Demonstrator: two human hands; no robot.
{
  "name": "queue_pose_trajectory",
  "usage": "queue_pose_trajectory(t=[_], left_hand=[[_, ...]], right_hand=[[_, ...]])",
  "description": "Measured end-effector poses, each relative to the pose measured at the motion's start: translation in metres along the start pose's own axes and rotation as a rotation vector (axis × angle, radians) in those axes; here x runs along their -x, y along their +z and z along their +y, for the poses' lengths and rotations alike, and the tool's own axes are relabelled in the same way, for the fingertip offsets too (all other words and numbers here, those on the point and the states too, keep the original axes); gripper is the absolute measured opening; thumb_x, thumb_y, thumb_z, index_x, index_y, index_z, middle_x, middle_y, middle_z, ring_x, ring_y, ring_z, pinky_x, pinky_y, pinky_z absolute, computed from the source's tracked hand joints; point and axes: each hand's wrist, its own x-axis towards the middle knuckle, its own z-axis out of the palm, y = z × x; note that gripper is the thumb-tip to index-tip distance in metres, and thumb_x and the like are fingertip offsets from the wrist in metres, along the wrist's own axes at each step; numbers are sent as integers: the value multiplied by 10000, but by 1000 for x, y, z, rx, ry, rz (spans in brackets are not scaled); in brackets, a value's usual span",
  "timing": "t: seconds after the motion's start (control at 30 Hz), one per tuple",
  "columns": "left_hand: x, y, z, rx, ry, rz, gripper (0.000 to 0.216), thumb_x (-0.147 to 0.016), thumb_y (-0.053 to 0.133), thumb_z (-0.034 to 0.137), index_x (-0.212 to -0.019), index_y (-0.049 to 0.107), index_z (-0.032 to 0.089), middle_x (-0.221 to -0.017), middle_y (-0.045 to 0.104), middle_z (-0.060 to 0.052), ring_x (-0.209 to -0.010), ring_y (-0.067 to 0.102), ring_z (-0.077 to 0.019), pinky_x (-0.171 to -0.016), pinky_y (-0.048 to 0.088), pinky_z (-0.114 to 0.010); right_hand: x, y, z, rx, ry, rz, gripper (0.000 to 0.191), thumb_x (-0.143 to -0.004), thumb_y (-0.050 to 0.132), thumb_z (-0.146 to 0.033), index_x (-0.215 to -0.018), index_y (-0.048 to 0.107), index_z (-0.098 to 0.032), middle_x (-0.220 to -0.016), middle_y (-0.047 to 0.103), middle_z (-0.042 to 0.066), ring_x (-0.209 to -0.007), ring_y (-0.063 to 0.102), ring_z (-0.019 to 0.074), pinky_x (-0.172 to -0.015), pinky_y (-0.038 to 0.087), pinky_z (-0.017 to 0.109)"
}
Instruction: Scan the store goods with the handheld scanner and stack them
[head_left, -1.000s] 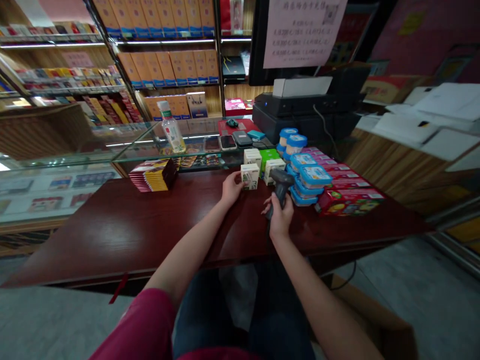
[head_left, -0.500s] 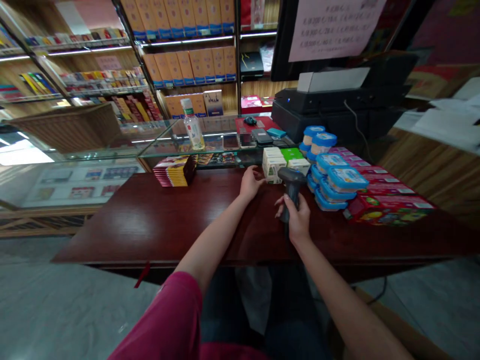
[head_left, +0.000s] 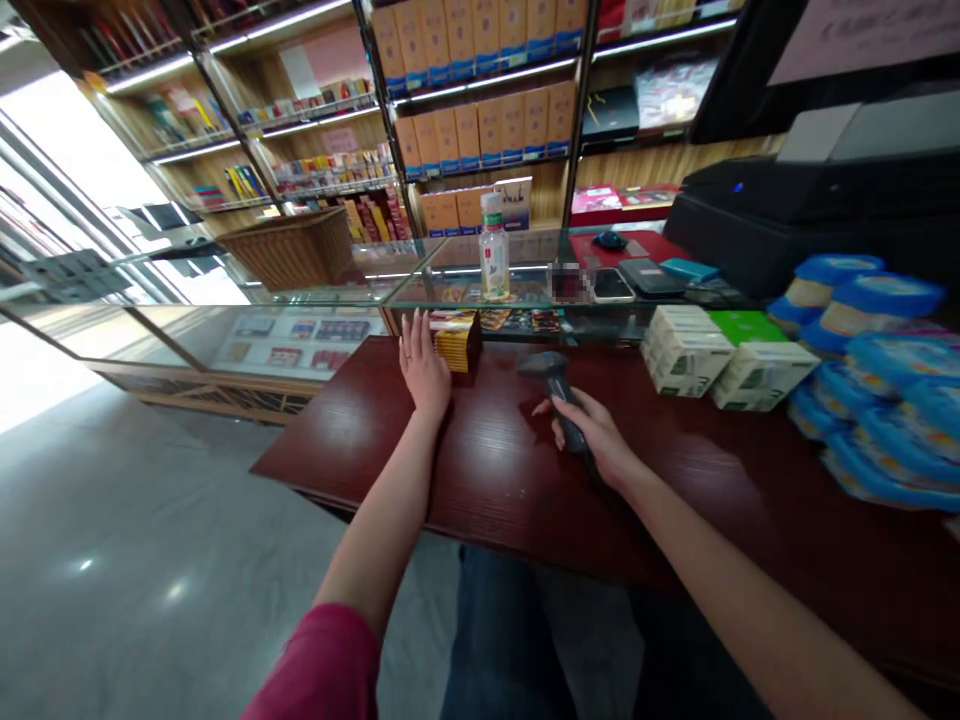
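My left hand [head_left: 424, 366] is open, its fingers stretched up along the left side of a stack of flat yellow and dark red packets [head_left: 454, 350]. The hand covers part of that stack; whether the palm presses on it I cannot tell. My right hand [head_left: 592, 430] is wrapped round the handle of a dark grey barcode scanner [head_left: 559, 385]. The scanner is raised over the dark red wooden counter [head_left: 495, 470], its head pointing left toward the stack. Its cable runs down beneath my right forearm.
White-and-green boxes [head_left: 686, 350] and blue-lidded tubs [head_left: 877, 390] stand at the right. A clear bottle [head_left: 494, 250], a phone [head_left: 613, 285] and a mouse [head_left: 610, 240] rest on the glass case behind. A wicker basket [head_left: 292, 250] sits at the back left.
My left hand has gone from beside the white-and-green boxes leftward to the packet stack, its fingers now extended. The scanner has swung left in my right hand. The view has turned left.
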Motion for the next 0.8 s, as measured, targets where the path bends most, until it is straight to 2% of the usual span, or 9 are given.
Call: queue_pose_trajectory(t=[0.07,0.17,0.3,0.43,0.53,0.63,0.8], left_hand=[[-4,4,-5,8,-48,-43,733,-843,512,8,-1526,519,272,-1654,447,-38,-1631,183,-222,-1343,94,-505],[-8,3,-8,45,-14,-121,578,-876,529,22,-1388,654,258,-1550,576,-58,-1589,316,-235,-1346,88,-517],[-7,-8,-4,168,16,-110,324,-978,570,161,-1202,773,278,-1328,737,-39,-1376,594,-230,-1292,306,-418],[4,-4,12,413,-153,-1,275,-965,654,237,-1207,785,253,-1249,774,-30,-1211,699,-242,-1125,500,-369],[13,11,21,596,-340,-53,262,-900,747,269,-1146,811,204,-1124,813,-32,-1099,746,-253,-1026,562,-364],[18,24,22,691,-463,-144,252,-864,778,276,-1095,825,187,-1037,827,-23,-1033,762,-246,-981,579,-361],[21,28,18,757,-508,-203,265,-860,778,295,-1097,823,184,-1031,827,-32,-1022,762,-234,-963,581,-351]], right_hand=[[0,0,1,20,31,-22,459,-723,865,-545,-932,667,-187,-887,765,41,-436,495,71,-370,393,211],[4,-2,0,29,59,-18,455,-723,865,-544,-934,675,-190,-890,765,49,-434,478,70,-354,382,214],[8,-2,-1,36,39,-8,431,-736,858,-531,-944,692,-193,-934,768,61,-453,491,79,-363,415,228],[13,0,1,110,-95,23,398,-780,841,-463,-1057,706,-210,-986,790,72,-477,527,101,-391,456,249],[14,0,4,209,-215,81,487,-711,899,-362,-1140,718,-218,-936,811,65,-660,706,185,-603,605,316],[13,-1,9,244,-221,77,539,-646,932,-328,-1138,740,-220,-916,824,67,-891,786,273,-854,636,425],[7,-3,16,258,-196,22,511,-650,923,-331,-1126,765,-232,-948,835,64,-919,803,287,-943,623,480]])
